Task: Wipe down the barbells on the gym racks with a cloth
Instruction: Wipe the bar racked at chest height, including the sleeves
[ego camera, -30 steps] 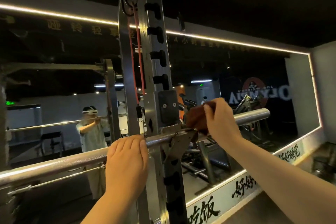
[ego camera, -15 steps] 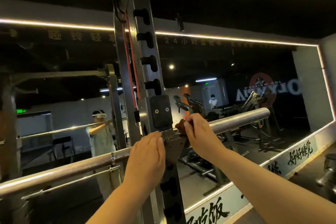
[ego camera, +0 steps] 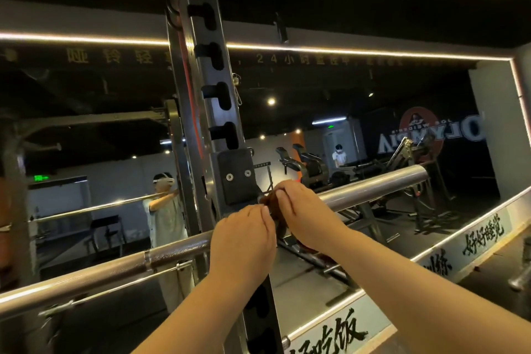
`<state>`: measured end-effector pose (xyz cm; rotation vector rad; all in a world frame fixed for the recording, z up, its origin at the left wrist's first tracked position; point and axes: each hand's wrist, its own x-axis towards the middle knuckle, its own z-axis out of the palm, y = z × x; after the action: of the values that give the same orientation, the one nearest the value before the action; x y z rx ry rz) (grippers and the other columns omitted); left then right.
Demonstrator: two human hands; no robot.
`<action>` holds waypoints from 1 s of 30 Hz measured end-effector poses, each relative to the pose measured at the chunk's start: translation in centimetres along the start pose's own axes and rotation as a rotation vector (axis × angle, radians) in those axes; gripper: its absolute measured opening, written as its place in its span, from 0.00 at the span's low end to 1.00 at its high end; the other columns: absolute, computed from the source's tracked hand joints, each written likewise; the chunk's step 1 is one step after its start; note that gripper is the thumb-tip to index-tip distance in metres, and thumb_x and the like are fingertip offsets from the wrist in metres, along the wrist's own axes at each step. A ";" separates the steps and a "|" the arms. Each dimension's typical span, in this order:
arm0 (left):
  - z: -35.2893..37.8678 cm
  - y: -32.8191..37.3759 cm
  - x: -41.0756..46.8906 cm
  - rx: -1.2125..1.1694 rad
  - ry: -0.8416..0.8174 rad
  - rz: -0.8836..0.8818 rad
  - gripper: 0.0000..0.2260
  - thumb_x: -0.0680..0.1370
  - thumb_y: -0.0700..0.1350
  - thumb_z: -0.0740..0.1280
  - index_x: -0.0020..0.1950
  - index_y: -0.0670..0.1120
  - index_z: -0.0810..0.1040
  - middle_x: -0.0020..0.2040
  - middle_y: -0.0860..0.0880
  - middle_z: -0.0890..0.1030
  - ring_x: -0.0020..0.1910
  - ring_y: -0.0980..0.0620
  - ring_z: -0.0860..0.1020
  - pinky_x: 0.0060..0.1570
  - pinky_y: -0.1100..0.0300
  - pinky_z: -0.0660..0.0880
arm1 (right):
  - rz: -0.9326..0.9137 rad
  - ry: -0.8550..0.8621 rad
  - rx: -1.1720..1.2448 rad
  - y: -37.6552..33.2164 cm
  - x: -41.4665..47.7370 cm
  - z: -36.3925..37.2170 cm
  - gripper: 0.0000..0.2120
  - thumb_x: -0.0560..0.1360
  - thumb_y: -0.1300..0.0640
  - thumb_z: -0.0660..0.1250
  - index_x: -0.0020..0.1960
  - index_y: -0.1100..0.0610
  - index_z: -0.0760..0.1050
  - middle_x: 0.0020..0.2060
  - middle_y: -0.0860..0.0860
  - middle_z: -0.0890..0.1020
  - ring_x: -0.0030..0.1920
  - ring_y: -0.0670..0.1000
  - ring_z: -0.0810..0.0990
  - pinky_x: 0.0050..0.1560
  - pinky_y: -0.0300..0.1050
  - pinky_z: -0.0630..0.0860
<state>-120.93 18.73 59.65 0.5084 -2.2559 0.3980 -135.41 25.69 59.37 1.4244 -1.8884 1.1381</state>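
Slid left, my right hand (ego camera: 305, 211) holds the cloth (ego camera: 273, 207) on the bar (ego camera: 373, 190) by the rack (ego camera: 212, 72); my left hand (ego camera: 242, 241) grips the bar; its left stretch seems unwiped.

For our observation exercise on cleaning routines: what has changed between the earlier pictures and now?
The right hand slid the cloth left along the barbell to the rack upright; the left hand slid right to meet it. The barbell stayed racked, the cloth stayed gripped.

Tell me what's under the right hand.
A brown cloth, bunched against the barbell beside the rack upright. The right hand covers most of the cloth and the bar beneath it.
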 end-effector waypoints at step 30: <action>1.4 2.9 3.0 0.243 -0.161 0.153 0.16 0.85 0.51 0.58 0.72 0.51 0.64 0.63 0.52 0.74 0.55 0.53 0.77 0.53 0.57 0.79 | 0.027 0.120 0.016 4.7 -1.0 -0.8 0.12 0.86 0.54 0.56 0.67 0.54 0.73 0.63 0.48 0.75 0.67 0.48 0.68 0.77 0.43 0.59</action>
<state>-125.04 19.96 60.66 0.5082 -2.4241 0.7384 -139.57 27.31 57.49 1.3131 -1.8239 1.2259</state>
